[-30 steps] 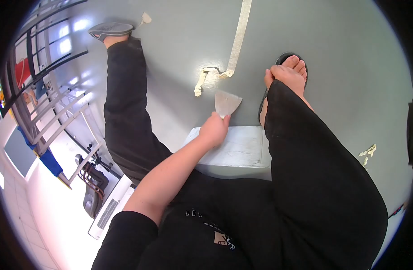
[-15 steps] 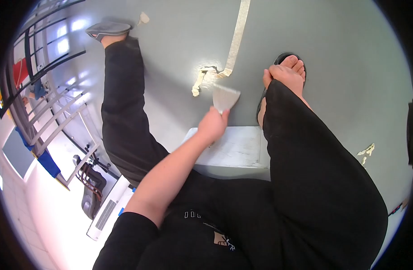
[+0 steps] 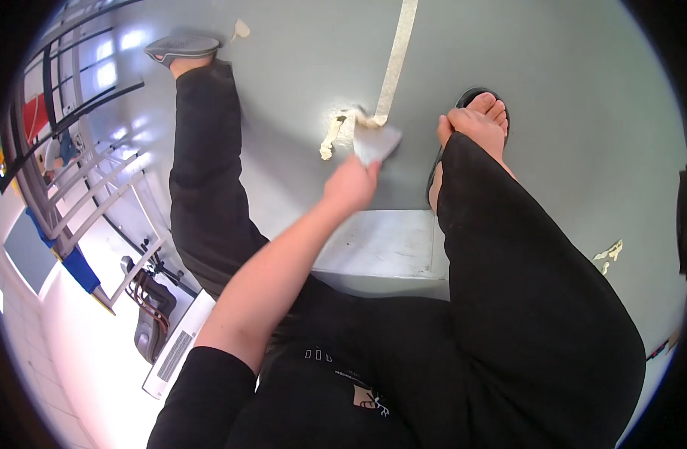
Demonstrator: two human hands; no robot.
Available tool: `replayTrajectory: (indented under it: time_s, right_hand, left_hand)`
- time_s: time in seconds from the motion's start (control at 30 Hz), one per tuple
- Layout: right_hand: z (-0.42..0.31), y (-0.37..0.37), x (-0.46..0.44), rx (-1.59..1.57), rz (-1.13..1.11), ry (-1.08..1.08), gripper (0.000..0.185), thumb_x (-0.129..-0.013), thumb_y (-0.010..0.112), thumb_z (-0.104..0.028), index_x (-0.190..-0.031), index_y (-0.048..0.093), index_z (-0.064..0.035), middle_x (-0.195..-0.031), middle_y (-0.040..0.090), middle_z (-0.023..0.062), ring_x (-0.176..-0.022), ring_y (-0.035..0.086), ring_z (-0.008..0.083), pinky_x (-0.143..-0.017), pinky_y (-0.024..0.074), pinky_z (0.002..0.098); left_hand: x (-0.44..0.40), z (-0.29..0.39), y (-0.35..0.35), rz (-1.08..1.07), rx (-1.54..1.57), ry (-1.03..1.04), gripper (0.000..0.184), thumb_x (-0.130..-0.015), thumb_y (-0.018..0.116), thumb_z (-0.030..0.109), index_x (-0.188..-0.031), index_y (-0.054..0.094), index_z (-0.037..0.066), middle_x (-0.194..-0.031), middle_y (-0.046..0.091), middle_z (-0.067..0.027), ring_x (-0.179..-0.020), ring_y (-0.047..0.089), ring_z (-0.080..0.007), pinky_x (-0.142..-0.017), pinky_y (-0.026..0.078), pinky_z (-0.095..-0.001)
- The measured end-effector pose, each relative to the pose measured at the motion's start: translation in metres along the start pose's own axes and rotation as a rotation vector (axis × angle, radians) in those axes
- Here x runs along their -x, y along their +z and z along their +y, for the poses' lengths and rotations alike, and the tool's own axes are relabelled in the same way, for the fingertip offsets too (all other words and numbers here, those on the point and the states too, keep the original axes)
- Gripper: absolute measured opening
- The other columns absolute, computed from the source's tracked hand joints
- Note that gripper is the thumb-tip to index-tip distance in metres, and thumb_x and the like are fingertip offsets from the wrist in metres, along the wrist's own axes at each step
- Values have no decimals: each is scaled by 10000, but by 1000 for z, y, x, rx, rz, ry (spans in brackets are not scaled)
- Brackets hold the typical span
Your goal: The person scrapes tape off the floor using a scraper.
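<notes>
My left hand (image 3: 351, 185) is closed round the handle of a wide-bladed scraper (image 3: 376, 142). Its blade lies at the end of a strip of pale tape (image 3: 396, 63) stuck to the grey floor (image 3: 298, 97). Just left of the blade, crumpled scraps of peeled tape (image 3: 330, 138) curl up on a shiny patch. On the right, my right hand (image 3: 474, 131) is bent round my knee, above my slippered foot; some of its fingers are hidden.
Between my legs is a white, scuffed box-like seat (image 3: 384, 243). Loose tape bits lie on the right (image 3: 611, 254) and at the upper left (image 3: 241, 30). My other foot wears a grey slipper (image 3: 184, 48). Metal frames (image 3: 96, 202) and a chair (image 3: 154, 314) stand at the left.
My left hand has pushed the scraper forward, away from me, bringing its blade up to the tape's end. My right hand and both feet keep their places.
</notes>
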State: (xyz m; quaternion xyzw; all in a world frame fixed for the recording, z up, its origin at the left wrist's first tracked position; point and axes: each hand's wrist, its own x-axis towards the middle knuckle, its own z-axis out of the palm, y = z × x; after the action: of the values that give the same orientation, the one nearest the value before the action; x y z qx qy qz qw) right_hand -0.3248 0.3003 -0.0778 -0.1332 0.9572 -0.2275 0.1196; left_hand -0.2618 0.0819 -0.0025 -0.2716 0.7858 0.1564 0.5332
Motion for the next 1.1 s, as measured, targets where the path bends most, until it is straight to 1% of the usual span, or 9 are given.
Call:
replayTrajectory:
  time_s: [0.13,0.33,0.43,0.63,0.7,0.83,0.9,1.0,1.1]
  right_hand:
    - [-11,-11,-1,16,5,7,300,-818,589,-294,-609,542,-84,-660,607,91,-671,589,328,-535,399,497]
    - [-11,-12,-2,-92,67,-26,259,-790,625,-259,-618,562,-76,-649,611,100,-639,606,317,-563,450,465]
    - [-6,-10,0,-94,107,-54,247,-789,628,-251,-621,568,-80,-633,604,102,-639,605,316,-566,449,464]
    - [-16,-17,-2,41,48,16,247,-783,654,-212,-619,533,-73,-620,587,57,-627,600,262,-587,466,387]
    - [-16,-17,-2,1,53,8,246,-784,655,-209,-620,533,-71,-624,590,57,-629,601,263,-589,467,386]
    - [-12,-16,-1,-61,83,-13,253,-793,647,-214,-618,534,-70,-623,590,59,-636,604,269,-592,469,385]
    - [-12,-17,-1,-88,74,-38,255,-794,647,-215,-617,532,-71,-623,590,60,-637,604,270,-591,469,382]
    - [-13,-19,-2,-79,75,-56,261,-791,649,-213,-609,525,-73,-618,588,59,-619,601,268,-576,467,378]
    - [-17,-18,-5,-26,135,-12,266,-789,649,-212,-603,519,-73,-611,584,60,-599,596,268,-560,465,376]
  left_hand:
    - [7,15,-26,-6,-5,29,507,-974,446,437,-1107,504,-49,-1034,650,-255,-957,639,-412,-821,507,-459]
    - [27,-30,46,-46,-79,-49,541,-959,462,454,-1125,499,-60,-1050,642,-269,-978,628,-423,-838,498,-470]
    - [12,-22,32,73,-38,77,543,-960,459,455,-1087,511,-71,-1016,649,-272,-964,639,-409,-828,500,-477]
    - [0,4,-15,-38,63,-39,543,-970,439,465,-1044,540,-63,-976,665,-250,-939,651,-390,-805,512,-462]
    - [0,-26,22,94,-17,43,540,-985,430,455,-1023,508,-78,-818,653,-215,-586,656,-288,-607,531,-413]
    - [8,-34,51,105,-122,38,544,-977,447,465,-1041,516,-71,-846,658,-234,-692,673,-325,-679,529,-432]
    - [10,-8,19,89,-37,33,510,-968,452,445,-1034,541,-53,-1010,656,-255,-948,646,-402,-817,511,-464]
    - [7,32,-35,-153,158,-116,508,-963,462,443,-1030,541,-54,-1002,657,-255,-947,646,-403,-818,510,-468]
    - [8,6,-6,22,71,-14,504,-962,468,438,-1028,540,-57,-990,660,-249,-943,648,-395,-810,509,-469]
